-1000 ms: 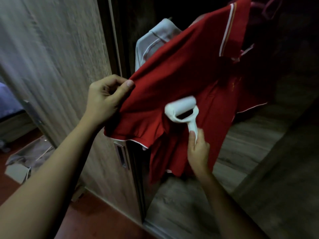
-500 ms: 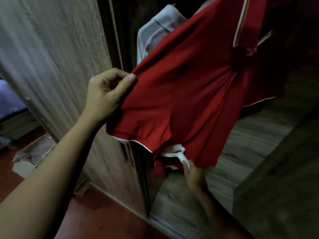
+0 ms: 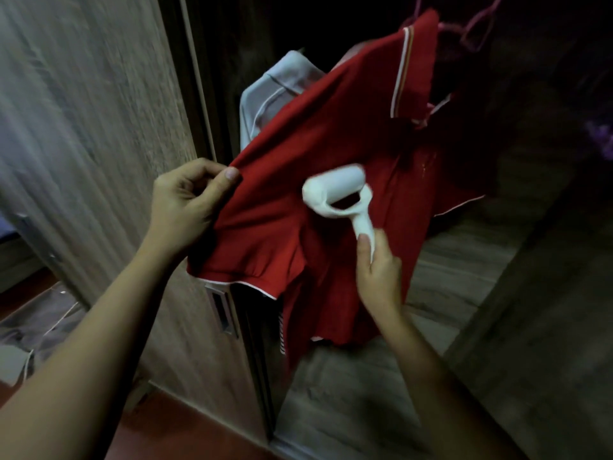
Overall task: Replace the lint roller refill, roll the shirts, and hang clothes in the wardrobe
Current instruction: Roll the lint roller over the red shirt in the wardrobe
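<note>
Red shirt (image 3: 331,167): hangs in the open wardrobe (image 3: 464,293), sleeve pinched by the left hand (image 3: 185,207). Lint roller (image 3: 335,190): white, head against the shirt front, handle gripped by the right hand (image 3: 378,270). Grey shirt (image 3: 275,91): hangs behind.

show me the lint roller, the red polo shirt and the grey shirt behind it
lint roller (image 3: 335,184), head view, on the white roll
red polo shirt (image 3: 311,137), head view, on the shoulder fabric
grey shirt (image 3: 259,98), head view, on its shoulder

Home: open wood-grain wardrobe (image 3: 99,127), red shirt (image 3: 315,154) and grey shirt (image 3: 265,94) hanging inside.
</note>
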`<state>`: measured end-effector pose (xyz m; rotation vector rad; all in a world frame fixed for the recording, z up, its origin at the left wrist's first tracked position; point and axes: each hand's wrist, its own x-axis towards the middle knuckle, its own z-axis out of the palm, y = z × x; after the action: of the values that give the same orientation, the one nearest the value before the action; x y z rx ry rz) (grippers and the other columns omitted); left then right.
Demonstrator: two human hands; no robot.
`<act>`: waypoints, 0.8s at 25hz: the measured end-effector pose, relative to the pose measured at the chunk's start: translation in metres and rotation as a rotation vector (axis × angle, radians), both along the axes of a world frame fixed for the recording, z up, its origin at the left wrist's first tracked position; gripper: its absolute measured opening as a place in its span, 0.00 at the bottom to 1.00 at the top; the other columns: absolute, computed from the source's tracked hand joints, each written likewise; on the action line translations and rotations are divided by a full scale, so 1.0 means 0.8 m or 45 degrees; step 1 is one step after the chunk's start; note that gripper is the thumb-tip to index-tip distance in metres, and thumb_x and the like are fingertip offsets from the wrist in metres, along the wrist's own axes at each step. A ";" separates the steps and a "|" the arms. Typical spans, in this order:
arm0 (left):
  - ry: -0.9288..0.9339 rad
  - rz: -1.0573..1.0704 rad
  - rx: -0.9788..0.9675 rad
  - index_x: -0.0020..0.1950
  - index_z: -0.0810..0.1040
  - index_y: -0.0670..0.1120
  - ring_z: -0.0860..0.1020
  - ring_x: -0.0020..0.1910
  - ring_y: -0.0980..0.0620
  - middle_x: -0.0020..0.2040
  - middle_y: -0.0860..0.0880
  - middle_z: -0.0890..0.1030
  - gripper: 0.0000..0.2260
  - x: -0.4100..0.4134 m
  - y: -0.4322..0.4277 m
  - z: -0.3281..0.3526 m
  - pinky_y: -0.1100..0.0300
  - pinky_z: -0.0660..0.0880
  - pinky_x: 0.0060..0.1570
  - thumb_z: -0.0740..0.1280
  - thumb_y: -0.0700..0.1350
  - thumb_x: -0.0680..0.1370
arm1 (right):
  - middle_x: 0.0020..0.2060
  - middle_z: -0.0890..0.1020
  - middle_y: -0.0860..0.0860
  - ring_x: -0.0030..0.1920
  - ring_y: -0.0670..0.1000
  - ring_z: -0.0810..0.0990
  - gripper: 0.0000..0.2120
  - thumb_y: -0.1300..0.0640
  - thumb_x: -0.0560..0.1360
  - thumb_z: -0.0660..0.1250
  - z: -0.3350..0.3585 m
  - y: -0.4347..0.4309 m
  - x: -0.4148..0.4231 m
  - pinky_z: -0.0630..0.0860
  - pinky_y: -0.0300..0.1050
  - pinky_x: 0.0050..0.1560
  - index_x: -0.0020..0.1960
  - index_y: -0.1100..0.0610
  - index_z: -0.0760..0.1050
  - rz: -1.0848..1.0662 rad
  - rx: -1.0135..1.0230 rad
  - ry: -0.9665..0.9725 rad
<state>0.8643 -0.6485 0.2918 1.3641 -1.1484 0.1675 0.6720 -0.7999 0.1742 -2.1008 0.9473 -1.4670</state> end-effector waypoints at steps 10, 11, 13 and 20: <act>0.030 -0.028 0.033 0.36 0.80 0.57 0.69 0.28 0.63 0.27 0.59 0.77 0.10 0.001 0.001 0.001 0.67 0.66 0.29 0.68 0.45 0.75 | 0.25 0.69 0.45 0.25 0.41 0.71 0.18 0.49 0.78 0.51 0.014 0.018 0.022 0.58 0.42 0.28 0.44 0.61 0.72 -0.011 0.246 -0.277; 0.029 -0.023 0.033 0.36 0.80 0.57 0.69 0.28 0.62 0.27 0.57 0.76 0.10 0.001 0.001 0.001 0.67 0.66 0.29 0.68 0.45 0.75 | 0.26 0.70 0.45 0.26 0.40 0.72 0.17 0.50 0.78 0.51 0.033 0.018 0.025 0.60 0.41 0.28 0.46 0.61 0.73 0.005 0.263 -0.339; 0.015 -0.004 0.044 0.36 0.79 0.54 0.69 0.29 0.59 0.30 0.48 0.76 0.09 0.001 0.000 0.000 0.66 0.65 0.29 0.68 0.44 0.75 | 0.26 0.70 0.45 0.27 0.43 0.71 0.17 0.50 0.78 0.51 0.046 0.036 0.032 0.61 0.41 0.29 0.47 0.60 0.73 0.049 0.306 -0.351; -0.021 0.047 0.045 0.38 0.77 0.54 0.69 0.29 0.60 0.28 0.56 0.76 0.09 -0.001 0.000 0.001 0.67 0.65 0.29 0.68 0.43 0.76 | 0.24 0.73 0.44 0.24 0.41 0.70 0.15 0.43 0.76 0.50 -0.011 0.118 0.030 0.60 0.37 0.26 0.37 0.50 0.66 0.360 0.377 -0.065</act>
<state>0.8635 -0.6486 0.2924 1.4182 -1.1451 0.1861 0.6960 -0.7058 0.1654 -1.8823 0.7589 -1.1560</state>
